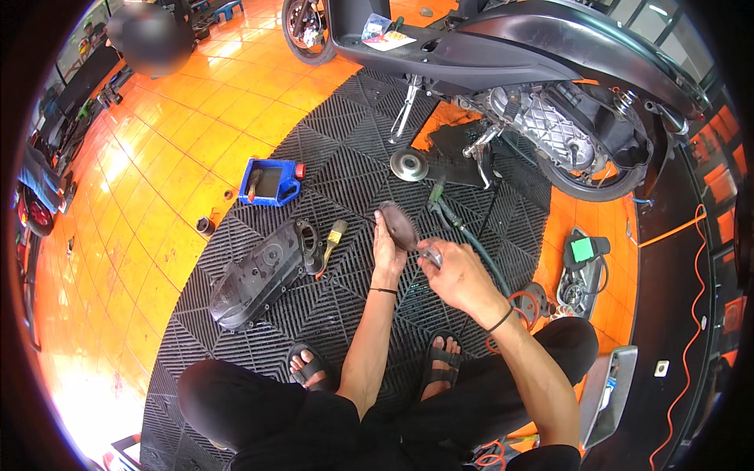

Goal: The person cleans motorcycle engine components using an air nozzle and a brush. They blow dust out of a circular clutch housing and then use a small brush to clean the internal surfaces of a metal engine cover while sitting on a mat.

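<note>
In front of me, my left hand (386, 253) holds up a brownish round metal part (402, 228) with a toothed rim, fingers behind it. My right hand (463, 276) is closed close beside its lower right edge. A small greyish piece (431, 254) shows at the right fingertips; its kind is unclear. Left of my hands lies a long black engine side cover (259, 276), with a yellow-handled paintbrush (333, 240) next to it. Beyond them rest a blue cut-open jug (293, 188) with dark liquid and a brush inside, and a shiny metal disc (408, 165).
A black scooter (518, 55) with its engine side exposed stands at the far right. A green air gun (437, 191) and its hose lie on the black rubber mat (345, 129). Parts on a tray (583, 275) sit at right, near an orange hose (695, 322). Another person (149, 39) is far left.
</note>
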Available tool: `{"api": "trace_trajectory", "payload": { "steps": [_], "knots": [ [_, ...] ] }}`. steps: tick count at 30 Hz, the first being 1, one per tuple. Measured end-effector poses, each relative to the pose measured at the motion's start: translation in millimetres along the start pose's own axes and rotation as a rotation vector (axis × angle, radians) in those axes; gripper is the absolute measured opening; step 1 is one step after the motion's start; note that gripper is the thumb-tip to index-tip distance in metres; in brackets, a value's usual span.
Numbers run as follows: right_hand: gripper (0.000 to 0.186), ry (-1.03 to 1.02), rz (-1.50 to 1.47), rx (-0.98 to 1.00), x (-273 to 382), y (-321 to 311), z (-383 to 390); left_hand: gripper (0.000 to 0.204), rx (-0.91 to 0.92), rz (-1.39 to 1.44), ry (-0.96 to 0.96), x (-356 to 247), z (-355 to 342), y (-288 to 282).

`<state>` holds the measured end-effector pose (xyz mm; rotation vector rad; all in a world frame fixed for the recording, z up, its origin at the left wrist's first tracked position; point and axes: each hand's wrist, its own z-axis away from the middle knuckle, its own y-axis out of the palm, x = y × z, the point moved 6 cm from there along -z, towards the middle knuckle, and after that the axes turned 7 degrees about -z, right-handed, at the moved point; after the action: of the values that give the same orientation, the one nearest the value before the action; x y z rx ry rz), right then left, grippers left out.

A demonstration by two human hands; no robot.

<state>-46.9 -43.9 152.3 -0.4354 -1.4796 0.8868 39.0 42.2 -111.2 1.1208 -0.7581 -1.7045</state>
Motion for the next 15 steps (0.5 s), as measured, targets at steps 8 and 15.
{"api": "trace_trajectory", "payload": {
  "steps": [8,15],
  "knots": [
    [0.033,0.016,0.008,-0.136,-10.1,-16.7,-6.7,0.049,0.156,-0.142,0.074,-16.6,13.8,30.0],
    [0.033,0.056,-0.018,-0.14,-5.2,-22.9,-8.2,0.069,0.219,-0.018,-0.021,-20.7,24.6,34.6]
  ]
}}
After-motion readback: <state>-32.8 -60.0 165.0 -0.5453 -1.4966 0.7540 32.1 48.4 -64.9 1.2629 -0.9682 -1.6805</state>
